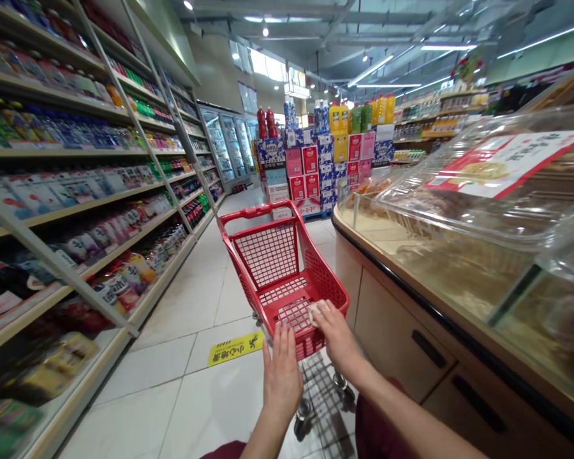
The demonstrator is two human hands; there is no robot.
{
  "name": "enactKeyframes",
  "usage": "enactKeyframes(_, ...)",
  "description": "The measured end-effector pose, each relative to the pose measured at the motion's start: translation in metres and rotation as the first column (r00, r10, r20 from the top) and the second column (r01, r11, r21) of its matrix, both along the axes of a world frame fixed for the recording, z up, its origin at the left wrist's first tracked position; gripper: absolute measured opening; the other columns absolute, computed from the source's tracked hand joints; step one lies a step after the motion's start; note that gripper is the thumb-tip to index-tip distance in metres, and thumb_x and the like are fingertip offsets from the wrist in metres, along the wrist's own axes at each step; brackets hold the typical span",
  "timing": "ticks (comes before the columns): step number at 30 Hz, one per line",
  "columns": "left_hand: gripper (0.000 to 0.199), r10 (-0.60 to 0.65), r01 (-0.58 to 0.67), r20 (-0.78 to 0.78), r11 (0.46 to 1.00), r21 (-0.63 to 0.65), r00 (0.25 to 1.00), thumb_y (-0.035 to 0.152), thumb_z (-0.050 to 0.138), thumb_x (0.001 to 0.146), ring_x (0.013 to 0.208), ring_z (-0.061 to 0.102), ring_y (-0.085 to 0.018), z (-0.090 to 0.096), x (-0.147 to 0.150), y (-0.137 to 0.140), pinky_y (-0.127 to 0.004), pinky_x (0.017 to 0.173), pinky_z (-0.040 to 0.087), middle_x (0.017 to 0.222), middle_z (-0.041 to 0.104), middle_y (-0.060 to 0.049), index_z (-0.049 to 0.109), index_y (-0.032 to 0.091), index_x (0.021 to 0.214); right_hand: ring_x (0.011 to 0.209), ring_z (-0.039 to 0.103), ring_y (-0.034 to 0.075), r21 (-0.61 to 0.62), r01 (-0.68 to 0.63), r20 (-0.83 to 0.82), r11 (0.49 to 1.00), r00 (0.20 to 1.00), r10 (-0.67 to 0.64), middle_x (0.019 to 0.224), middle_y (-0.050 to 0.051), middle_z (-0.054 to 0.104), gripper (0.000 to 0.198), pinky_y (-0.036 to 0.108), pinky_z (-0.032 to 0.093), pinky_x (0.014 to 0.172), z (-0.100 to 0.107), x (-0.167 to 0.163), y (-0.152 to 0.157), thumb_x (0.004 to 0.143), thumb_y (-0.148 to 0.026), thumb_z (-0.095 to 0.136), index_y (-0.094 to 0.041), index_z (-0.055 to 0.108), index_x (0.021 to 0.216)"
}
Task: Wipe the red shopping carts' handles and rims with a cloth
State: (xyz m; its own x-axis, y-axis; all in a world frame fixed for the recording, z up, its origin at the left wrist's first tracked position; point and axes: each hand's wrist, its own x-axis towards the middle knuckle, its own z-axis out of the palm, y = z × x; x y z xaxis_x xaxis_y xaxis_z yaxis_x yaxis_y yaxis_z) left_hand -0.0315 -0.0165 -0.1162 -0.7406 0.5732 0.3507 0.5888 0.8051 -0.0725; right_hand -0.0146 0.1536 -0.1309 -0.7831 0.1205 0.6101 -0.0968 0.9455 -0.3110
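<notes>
A red plastic shopping cart (270,245) stands in the aisle before me, its handle bar at the far end. My right hand (337,338) is at the cart's near right rim, with a small whitish cloth (312,312) under its fingers. Part of the cloth is hidden by the hand. My left hand (283,370) has its fingers stretched out at the near left edge of the cart, and I see nothing in it. Whether its fingertips touch the rim I cannot tell. Below the basket, caster wheels (303,414) and a lower wire frame show.
Shelves of bottled drinks (110,153) line the left side. A counter (392,306) with clear packaged food (483,178) stands close on the right. Stacked drink boxes (310,172) stand ahead, glass-door coolers (227,143) behind. A yellow floor sign (235,348) lies on the tiles.
</notes>
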Motion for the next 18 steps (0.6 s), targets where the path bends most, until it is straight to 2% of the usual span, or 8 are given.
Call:
enactKeyframes(3, 0.064, 0.0, 0.0, 0.014, 1.0, -0.008, 1.0, 0.014, 0.041, 0.066, 0.13, 0.018, -0.023, 0.002, 0.0, -0.001, -0.049, 0.103, 0.022, 0.138, 0.03, -0.008, 0.033, 0.011, 0.129, 0.127, 0.026, 0.019, 0.068, -0.146, 0.018, 0.987, 0.989, 0.145, 0.129, 0.006, 0.045, 0.048, 0.041, 0.034, 0.099, 0.0, 0.001, -0.006, 0.077, -0.004, 0.039, -0.022, 0.048, 0.121)
enactKeyframes(4, 0.064, -0.002, 0.003, 0.023, 1.0, -0.012, 1.0, 0.014, 0.041, 0.066, 0.13, 0.019, -0.023, 0.003, 0.0, -0.001, -0.049, 0.103, 0.022, 0.139, 0.03, -0.008, 0.033, 0.012, 0.129, 0.127, 0.027, 0.019, 0.058, -0.116, 0.023, 0.992, 0.993, 0.115, 0.129, 0.007, 0.046, 0.047, 0.042, 0.034, 0.098, 0.002, 0.001, -0.003, 0.078, -0.004, 0.039, -0.021, 0.049, 0.12)
enactKeyframes(7, 0.062, 0.001, -0.001, 0.04, 1.0, -0.006, 0.999, 0.015, 0.041, 0.067, 0.129, 0.021, -0.023, 0.004, 0.002, -0.001, -0.049, 0.103, 0.023, 0.139, 0.029, -0.007, 0.033, 0.012, 0.129, 0.125, 0.03, 0.022, -0.034, 0.115, 0.025, 0.993, 0.993, -0.114, 0.127, 0.011, 0.047, 0.045, 0.045, 0.035, 0.097, 0.004, -0.002, 0.011, 0.078, -0.003, 0.036, -0.018, 0.051, 0.118)
enactKeyframes(9, 0.062, 0.011, -0.011, 0.036, 1.0, 0.009, 0.999, 0.015, 0.041, 0.067, 0.129, 0.021, -0.022, 0.003, 0.002, 0.0, -0.047, 0.103, 0.023, 0.139, 0.029, -0.008, 0.034, 0.011, 0.129, 0.126, 0.029, 0.022, -0.055, 0.148, 0.013, 0.987, 0.989, -0.148, 0.127, 0.012, 0.047, 0.047, 0.046, 0.034, 0.097, 0.002, -0.002, 0.01, 0.077, -0.002, 0.035, -0.017, 0.051, 0.119)
enactKeyframes(12, 0.063, 0.022, -0.022, 0.02, 1.0, 0.009, 1.0, 0.015, 0.041, 0.066, 0.129, 0.021, -0.023, 0.002, 0.002, 0.0, -0.047, 0.103, 0.022, 0.138, 0.03, -0.008, 0.034, 0.012, 0.129, 0.127, 0.026, 0.019, 0.03, -0.071, -0.011, 0.997, 0.997, 0.072, 0.129, 0.008, 0.045, 0.052, 0.043, 0.034, 0.099, -0.002, 0.002, -0.002, 0.075, 0.0, 0.036, -0.021, 0.048, 0.122)
enactKeyframes(14, 0.064, 0.014, -0.014, 0.017, 1.0, 0.0, 1.0, 0.014, 0.041, 0.066, 0.129, 0.02, -0.023, 0.002, 0.002, -0.001, -0.048, 0.103, 0.022, 0.138, 0.031, -0.008, 0.033, 0.012, 0.129, 0.127, 0.026, 0.018, 0.06, -0.142, -0.012, 0.988, 0.99, 0.143, 0.13, 0.006, 0.045, 0.052, 0.042, 0.035, 0.099, -0.002, 0.003, -0.004, 0.076, -0.002, 0.037, -0.022, 0.046, 0.123)
enactKeyframes(15, 0.064, 0.006, -0.006, 0.019, 1.0, -0.004, 1.0, 0.014, 0.042, 0.066, 0.129, 0.02, -0.023, 0.002, 0.002, -0.002, -0.048, 0.103, 0.021, 0.138, 0.03, -0.008, 0.033, 0.012, 0.129, 0.127, 0.027, 0.019, 0.047, -0.108, -0.015, 0.993, 0.994, 0.108, 0.129, 0.007, 0.045, 0.051, 0.042, 0.035, 0.098, -0.001, 0.002, 0.0, 0.076, -0.002, 0.037, -0.021, 0.047, 0.122)
enactKeyframes(18, 0.064, -0.006, 0.006, 0.024, 1.0, -0.001, 1.0, 0.015, 0.042, 0.066, 0.129, 0.02, -0.024, 0.002, 0.003, -0.001, -0.048, 0.103, 0.022, 0.139, 0.03, -0.008, 0.033, 0.012, 0.129, 0.125, 0.03, 0.023, -0.042, 0.129, -0.01, 0.991, 0.992, -0.13, 0.127, 0.013, 0.046, 0.046, 0.045, 0.035, 0.097, 0.001, -0.001, 0.012, 0.077, -0.002, 0.037, -0.015, 0.051, 0.119)
